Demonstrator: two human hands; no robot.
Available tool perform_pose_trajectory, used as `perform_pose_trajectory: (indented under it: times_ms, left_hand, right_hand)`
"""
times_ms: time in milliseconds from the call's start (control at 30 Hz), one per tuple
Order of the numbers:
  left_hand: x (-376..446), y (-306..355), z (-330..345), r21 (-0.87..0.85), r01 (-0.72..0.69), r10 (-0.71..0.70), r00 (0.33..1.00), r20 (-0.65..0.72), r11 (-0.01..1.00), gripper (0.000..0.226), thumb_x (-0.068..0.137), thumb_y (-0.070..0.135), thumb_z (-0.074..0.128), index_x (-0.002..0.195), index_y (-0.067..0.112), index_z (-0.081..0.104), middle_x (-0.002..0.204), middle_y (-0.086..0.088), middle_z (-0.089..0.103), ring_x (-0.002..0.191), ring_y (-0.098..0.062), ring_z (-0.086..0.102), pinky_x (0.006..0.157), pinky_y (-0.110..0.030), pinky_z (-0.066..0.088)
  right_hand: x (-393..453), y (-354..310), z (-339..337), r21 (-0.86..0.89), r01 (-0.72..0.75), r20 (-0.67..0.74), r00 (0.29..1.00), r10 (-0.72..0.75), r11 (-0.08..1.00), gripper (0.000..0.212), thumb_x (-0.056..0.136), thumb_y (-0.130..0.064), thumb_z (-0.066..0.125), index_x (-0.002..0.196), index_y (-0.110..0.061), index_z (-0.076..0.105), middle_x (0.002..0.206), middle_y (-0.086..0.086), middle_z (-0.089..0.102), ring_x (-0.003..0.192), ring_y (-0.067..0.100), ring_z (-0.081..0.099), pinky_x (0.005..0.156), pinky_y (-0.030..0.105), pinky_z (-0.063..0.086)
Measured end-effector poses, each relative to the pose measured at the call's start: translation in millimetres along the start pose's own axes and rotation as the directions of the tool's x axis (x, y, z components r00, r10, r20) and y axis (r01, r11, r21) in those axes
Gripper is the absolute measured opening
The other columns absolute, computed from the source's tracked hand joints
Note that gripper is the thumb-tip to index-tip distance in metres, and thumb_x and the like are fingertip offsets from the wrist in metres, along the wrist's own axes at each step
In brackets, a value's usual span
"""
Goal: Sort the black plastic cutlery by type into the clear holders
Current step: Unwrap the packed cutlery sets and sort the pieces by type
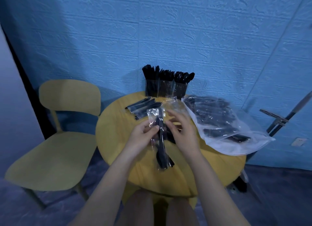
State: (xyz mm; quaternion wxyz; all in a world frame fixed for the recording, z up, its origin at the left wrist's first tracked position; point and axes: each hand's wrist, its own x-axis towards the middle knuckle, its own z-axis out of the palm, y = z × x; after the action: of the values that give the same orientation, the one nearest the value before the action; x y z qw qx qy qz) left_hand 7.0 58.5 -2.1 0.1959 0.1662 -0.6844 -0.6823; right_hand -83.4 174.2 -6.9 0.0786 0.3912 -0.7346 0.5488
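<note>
- Fingers of the left hand point(143, 136) curl round a clear wrapper point(154, 118) with black cutlery point(161, 151) inside, thumb pressed on the front of the pack; how many pieces it contains I cannot tell.
- Right hand point(183, 133) hovers just right of the same pack, fingers spread and loosely bent; the fingertips point(168, 124) are at the wrapper's edge, but whether they pinch it cannot be told.
- Pack is held upright over the middle of the round yellow table point(118, 141), its lower end hanging near the table's near edge.
- One pile of wrapped cutlery packs point(143, 107) lies flat on the table, beyond and left of the hands; the count is not clear.
- One crumpled bit of clear plastic point(172, 102) lies just beyond the hands.
- Three clear holders point(166, 89) stand side by side at the far edge of the table against the blue wall point(152, 32), each packed with upright black cutlery; the right one shows rounded spoon heads point(184, 76).
- One large clear bag point(224, 126) of more black cutlery lies on the right side of the table, its end hanging over the edge.
- One yellow chair point(55, 150) stands left of the table.
- Two bare knees point(160, 209) show at the near edge.
</note>
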Motion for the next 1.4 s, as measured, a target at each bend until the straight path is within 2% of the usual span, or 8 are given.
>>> perform_pose_trajectory:
  times_ms: [133, 267, 533, 733, 933, 1067, 1233, 1400]
  left_hand:
    - [-11, 5, 3, 0.039, -0.006, 0.002, 0.994, 0.105, 0.999, 0.028, 0.096, 0.009, 0.052, 0.118, 0.025, 0.057, 0.079, 0.006, 0.073, 0.072, -0.013, 0.067, 0.065, -0.026, 0.054]
    - [-13, 2, 5, 0.033, 0.039, -0.042, 0.994, 0.101, 0.999, 0.026, 0.098, 0.007, 0.047, 0.119, 0.019, 0.057, 0.084, 0.001, 0.072, 0.074, -0.017, 0.071, 0.084, -0.043, 0.053]
    - [-20, -4, 7, 0.175, -0.013, -0.015, 0.988, 0.157, 0.984, 0.035, 0.090, 0.013, 0.062, 0.124, 0.021, 0.054, 0.093, -0.008, 0.066, 0.078, -0.023, 0.068, 0.079, -0.041, 0.055]
    - [-23, -11, -3, 0.393, -0.122, 0.036, 0.975, 0.219, 0.912, 0.029, 0.090, 0.009, 0.061, 0.108, 0.030, 0.053, 0.077, 0.011, 0.066, 0.059, -0.003, 0.064, 0.061, -0.013, 0.049]
    - [-25, -15, -9, 0.443, -0.148, 0.005, 0.952, 0.307, 0.884, 0.022, 0.095, 0.018, 0.054, 0.113, 0.029, 0.050, 0.084, 0.010, 0.062, 0.063, 0.002, 0.056, 0.067, -0.022, 0.051]
    - [-25, -18, -8, 0.595, -0.181, 0.024, 0.965, 0.261, 0.783, 0.029, 0.091, 0.033, 0.060, 0.118, 0.030, 0.051, 0.090, 0.014, 0.056, 0.072, 0.000, 0.053, 0.069, -0.024, 0.048]
    - [-25, -12, -12, 0.726, -0.227, 0.093, 0.971, 0.220, 0.649, 0.032, 0.091, 0.034, 0.059, 0.123, 0.033, 0.052, 0.092, 0.018, 0.053, 0.078, -0.004, 0.053, 0.074, -0.030, 0.050]
    - [-23, -8, -18, 0.822, -0.271, 0.144, 0.963, 0.229, 0.500, 0.036, 0.092, 0.037, 0.057, 0.128, 0.037, 0.052, 0.116, 0.010, 0.061, 0.097, -0.009, 0.057, 0.077, -0.026, 0.048]
  right_hand:
    - [1, -2, -10, -0.112, 0.146, 0.081, 0.987, -0.138, 0.983, 0.029, 0.090, -0.010, 0.062, 0.118, -0.018, 0.067, 0.117, -0.011, 0.053, 0.107, 0.008, 0.055, 0.093, 0.014, 0.042]
    - [-1, 2, -10, -0.226, 0.233, 0.059, 0.973, -0.225, 0.946, 0.023, 0.087, -0.010, 0.065, 0.109, -0.011, 0.071, 0.103, 0.000, 0.061, 0.092, 0.007, 0.055, 0.083, 0.018, 0.046]
    - [-13, 7, -10, -0.363, 0.344, 0.042, 0.934, -0.354, 0.866, 0.026, 0.093, -0.020, 0.051, 0.098, -0.004, 0.070, 0.091, 0.003, 0.064, 0.082, 0.010, 0.056, 0.072, 0.022, 0.047]
    - [-19, 4, -16, -0.286, 0.029, -0.062, 0.997, -0.048, 0.958, 0.014, 0.099, -0.014, 0.043, 0.090, -0.009, 0.053, 0.092, -0.002, 0.047, 0.083, 0.010, 0.044, 0.070, 0.020, 0.034]
    - [-17, 10, -19, -0.163, -0.258, -0.118, 0.963, 0.240, 0.952, 0.004, 0.095, -0.017, 0.055, 0.093, -0.016, 0.058, 0.091, -0.001, 0.054, 0.077, 0.007, 0.048, 0.069, 0.022, 0.037]
    - [-26, -2, -20, 0.058, -0.187, -0.191, 0.962, 0.195, 0.981, 0.011, 0.090, -0.019, 0.064, 0.096, -0.027, 0.060, 0.085, -0.005, 0.058, 0.072, 0.001, 0.051, 0.066, 0.011, 0.040]
    - [-25, -4, -23, -0.081, -0.218, 0.048, 0.974, 0.222, 0.973, 0.010, 0.089, -0.018, 0.065, 0.093, -0.022, 0.073, 0.092, -0.010, 0.068, 0.083, 0.003, 0.059, 0.075, 0.015, 0.044]
    - [-16, 0, -27, -0.080, -0.299, 0.179, 0.934, 0.308, 0.951, 0.015, 0.090, -0.018, 0.063, 0.098, -0.023, 0.074, 0.070, -0.014, 0.063, 0.061, -0.002, 0.053, 0.069, 0.023, 0.047]
